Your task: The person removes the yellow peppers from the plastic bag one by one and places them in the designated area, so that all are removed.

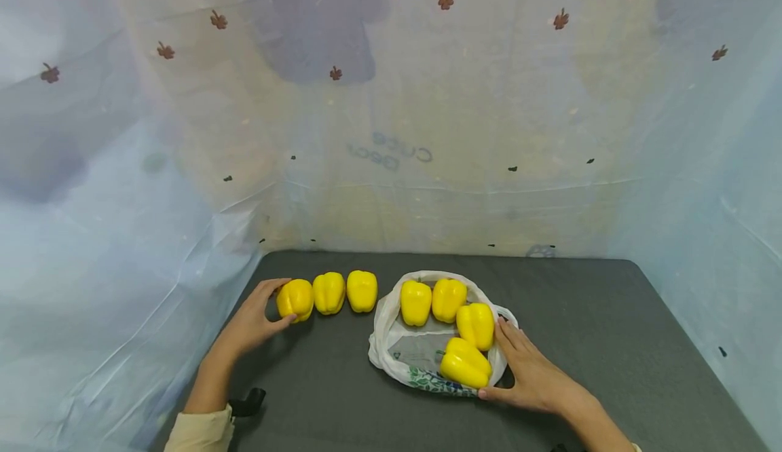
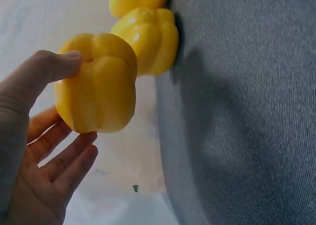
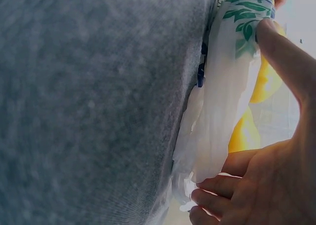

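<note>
My left hand (image 1: 253, 319) grips a yellow bell pepper (image 1: 295, 300) at the left end of a short row. In the left wrist view its thumb lies over the pepper (image 2: 98, 87) with fingers beneath, and the pepper looks slightly raised off the table. Beside it stand two more peppers, a middle one (image 1: 329, 293) and a right one (image 1: 362, 291). A white plastic bag (image 1: 383, 343) with a green leaf print lies with its mouth wide, several yellow peppers inside. Along the bag's right side my right hand (image 1: 534, 374) rests, fingers and thumb spread against the plastic.
A dark grey table (image 1: 330, 384) carries everything. Pale printed sheeting (image 1: 464, 133) hangs behind the table and along both sides. A black strap piece (image 1: 247, 403) shows at the left wrist.
</note>
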Demonstrator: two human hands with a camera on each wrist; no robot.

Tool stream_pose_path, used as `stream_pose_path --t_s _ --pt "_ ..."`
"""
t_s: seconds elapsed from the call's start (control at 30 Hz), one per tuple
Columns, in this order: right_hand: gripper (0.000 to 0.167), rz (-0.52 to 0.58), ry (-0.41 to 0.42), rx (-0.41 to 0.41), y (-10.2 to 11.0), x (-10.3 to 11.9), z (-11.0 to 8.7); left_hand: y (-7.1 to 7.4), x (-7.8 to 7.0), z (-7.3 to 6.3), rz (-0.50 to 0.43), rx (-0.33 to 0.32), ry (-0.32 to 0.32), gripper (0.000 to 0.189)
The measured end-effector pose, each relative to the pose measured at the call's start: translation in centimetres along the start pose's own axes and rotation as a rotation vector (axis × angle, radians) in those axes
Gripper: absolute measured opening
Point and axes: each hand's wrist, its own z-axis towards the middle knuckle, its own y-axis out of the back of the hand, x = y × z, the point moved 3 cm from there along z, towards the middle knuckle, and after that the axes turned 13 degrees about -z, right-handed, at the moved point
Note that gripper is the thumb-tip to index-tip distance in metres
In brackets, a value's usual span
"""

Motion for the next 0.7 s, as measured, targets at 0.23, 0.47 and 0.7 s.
stream_pose_path --t_s 0.23,0.47,0.7 --pt "0.136 0.000 0.005 -0.004 0.1 0.0 0.0 0.2 1.4 0.4 0.002 0.032 0.035 0.078" --pt "0.135 -0.006 0.008 -0.002 0.1 0.0 0.0 0.3 2.3 1.1 0.016 0.034 0.046 0.077" --pt "0.134 0.003 0.011 0.000 -0.1 0.1 0.0 0.2 3.1 1.5 -0.029 0.078 0.116 0.078"
